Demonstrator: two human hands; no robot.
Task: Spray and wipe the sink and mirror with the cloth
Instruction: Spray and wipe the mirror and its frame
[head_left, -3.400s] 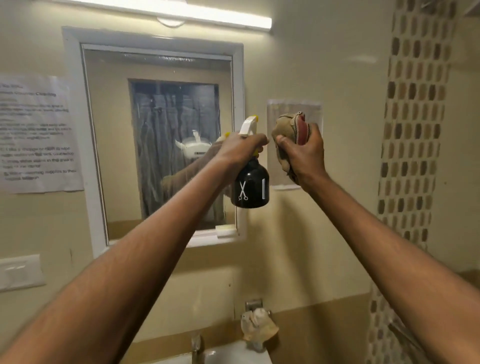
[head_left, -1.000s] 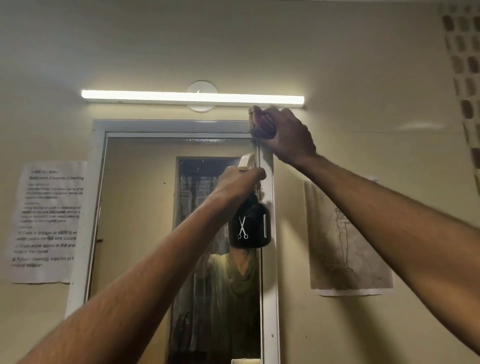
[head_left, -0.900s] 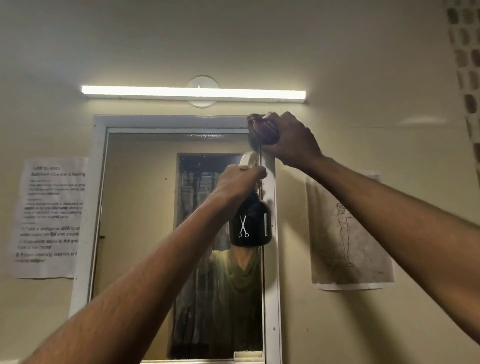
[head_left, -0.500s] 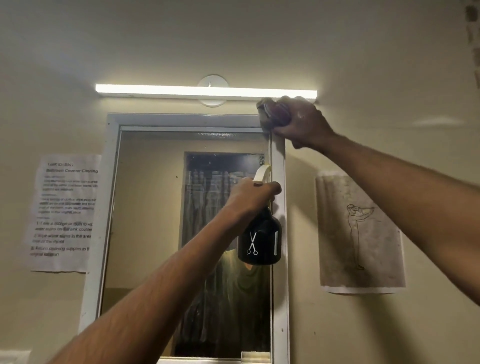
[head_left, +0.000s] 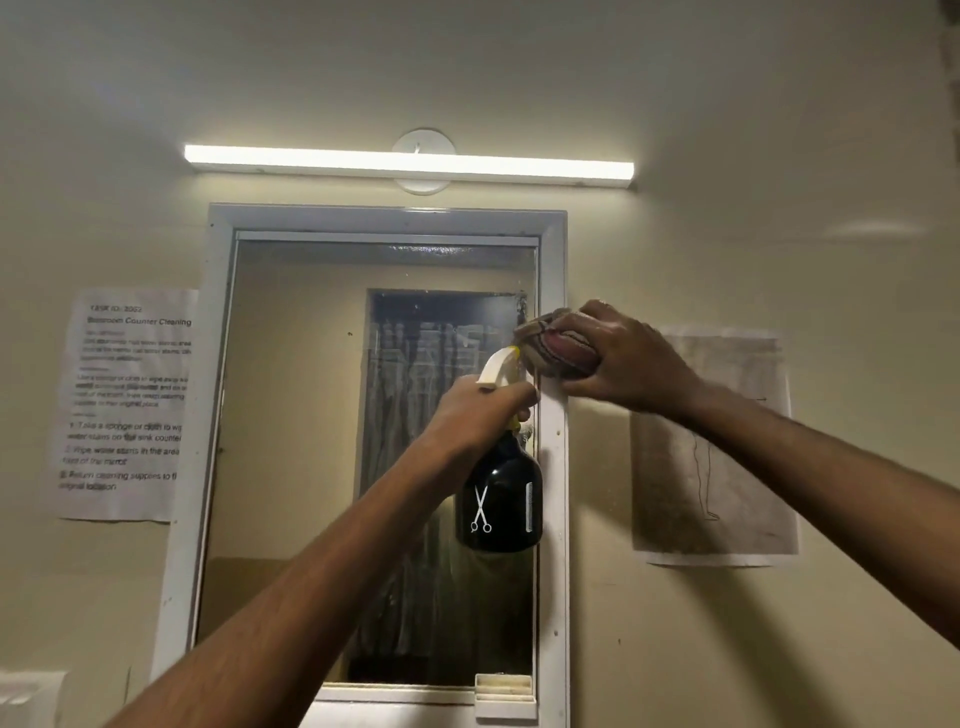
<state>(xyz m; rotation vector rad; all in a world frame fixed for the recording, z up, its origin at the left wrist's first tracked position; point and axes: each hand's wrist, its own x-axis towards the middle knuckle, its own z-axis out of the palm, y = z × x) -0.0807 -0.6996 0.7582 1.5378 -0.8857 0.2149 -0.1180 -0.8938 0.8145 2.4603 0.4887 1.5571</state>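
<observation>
Wall (head_left: 727, 130): beige, fills the view; carries all items below.
Mirror (head_left: 311, 467): tall rect. glass in a white frame (head_left: 553, 519), centre-left of view. Reflects a doorway w/ a hanging curtain. Sink not in view.
Light bar (head_left: 410, 166): lit tube, horiz., just above the frame top, on a round white base.
Printed notice (head_left: 124, 405): paper sheet taped to the wall, touching the frame's left edge; text partly legible ("Counter Cleaning").
Drawing sheet (head_left: 727, 467): paper w/ a faint line figure, on the wall right of the frame; top-left corner hidden behind the right hand.
Spray bottle (head_left: 498, 499): black body, white scissors + comb print, pale trigger head. Upright, in front of the mirror's right edge, roughly mid-height.
Right hand (head_left: 618, 364): closed around the cloth, pressing it at the frame's right rail, upper part.
Left hand (head_left: 478, 415): wrapped around the bottle neck, below the trigger head.
Cloth (head_left: 556, 348): bunched, tan w/ reddish part; contacts the frame rail + glass edge, just above the trigger head.
Small white holder (head_left: 505, 693): at the mirror's bottom-right corner, against the frame.
</observation>
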